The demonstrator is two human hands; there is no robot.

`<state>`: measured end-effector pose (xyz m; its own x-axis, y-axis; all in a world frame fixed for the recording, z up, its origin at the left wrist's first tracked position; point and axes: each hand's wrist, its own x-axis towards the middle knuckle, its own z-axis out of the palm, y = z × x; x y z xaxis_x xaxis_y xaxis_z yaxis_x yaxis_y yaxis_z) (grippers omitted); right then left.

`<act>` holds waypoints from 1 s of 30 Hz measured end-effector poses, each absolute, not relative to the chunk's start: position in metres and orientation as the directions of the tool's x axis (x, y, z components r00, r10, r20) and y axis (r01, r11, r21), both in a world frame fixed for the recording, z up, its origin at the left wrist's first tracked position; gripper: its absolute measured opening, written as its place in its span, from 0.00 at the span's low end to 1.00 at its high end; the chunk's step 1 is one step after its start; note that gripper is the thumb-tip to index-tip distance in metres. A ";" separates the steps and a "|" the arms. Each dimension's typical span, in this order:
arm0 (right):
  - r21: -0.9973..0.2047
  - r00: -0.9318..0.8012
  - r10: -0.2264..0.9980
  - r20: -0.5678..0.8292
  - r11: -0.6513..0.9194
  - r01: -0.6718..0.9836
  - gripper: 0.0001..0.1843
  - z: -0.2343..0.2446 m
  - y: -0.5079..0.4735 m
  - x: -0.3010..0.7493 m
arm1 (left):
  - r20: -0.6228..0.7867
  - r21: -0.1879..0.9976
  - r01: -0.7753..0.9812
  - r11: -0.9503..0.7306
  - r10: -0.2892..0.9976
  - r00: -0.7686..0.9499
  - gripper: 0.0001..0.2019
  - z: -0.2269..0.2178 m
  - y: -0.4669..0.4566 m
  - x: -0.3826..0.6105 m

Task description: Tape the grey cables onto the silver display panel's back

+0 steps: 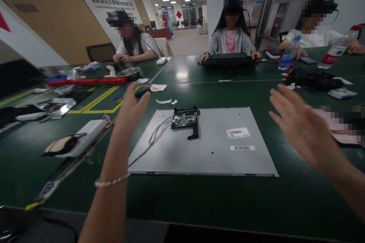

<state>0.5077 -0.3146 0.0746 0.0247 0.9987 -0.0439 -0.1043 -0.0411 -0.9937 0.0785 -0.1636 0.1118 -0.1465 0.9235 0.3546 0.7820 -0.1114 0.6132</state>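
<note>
A flat grey display panel (199,155) lies back side up on the green table in front of me. On its upper part sits a green circuit board (184,120) in a black plastic bracket (194,132), with thin grey cables (156,133) running off to the panel's left edge. Two white labels, one of them a barcode label (242,148), are stuck on its right half. My left hand (132,104) is raised beside the panel's left side, fingers apart, holding nothing. To the right of the panel hovers my right hand (299,125), empty with its fingers spread.
Left of my arm lie a white box-like item (88,134) and yellow tape lines (97,100). Paper scraps (164,101) lie beyond the panel. Across the table, a person holds a black monitor (229,60); two others sit nearby. Bottles (289,55) and a black bundle (313,79) stand right.
</note>
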 end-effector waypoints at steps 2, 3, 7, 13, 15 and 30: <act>-0.988 0.055 0.994 -0.092 -0.084 -0.126 0.34 0.057 -0.300 0.508 | 0.252 0.589 0.808 0.024 0.944 -0.211 0.30 0.090 -0.151 0.069; -0.980 0.062 0.985 -0.158 -0.149 -0.133 0.37 0.047 -0.292 0.511 | 0.184 0.579 0.810 0.097 0.952 -0.246 0.31 0.079 -0.146 0.062; -0.952 0.008 0.963 -0.269 -0.265 -0.156 0.43 0.015 -0.272 0.524 | -0.046 0.646 0.718 0.260 0.952 -0.303 0.31 0.048 -0.136 0.029; -0.939 -0.053 0.964 -0.262 -0.267 -0.216 0.44 0.014 -0.278 0.531 | -0.265 0.831 0.462 0.309 0.951 -0.159 0.27 0.043 -0.140 0.007; -0.943 -0.072 0.965 -0.251 -0.261 -0.208 0.44 0.013 -0.280 0.534 | -0.287 0.842 0.427 0.328 0.945 -0.160 0.27 0.043 -0.140 0.007; -0.958 0.011 0.962 -0.272 -0.269 -0.102 0.38 0.010 -0.276 0.564 | -0.250 0.879 0.369 0.301 0.951 -0.181 0.22 0.043 -0.150 0.036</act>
<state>0.5641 -0.2764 0.0100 0.0107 0.9624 -0.2715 -0.1023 -0.2691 -0.9577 0.0364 -0.1503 0.0431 -0.1806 0.9513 -0.2499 0.3694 0.3010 0.8792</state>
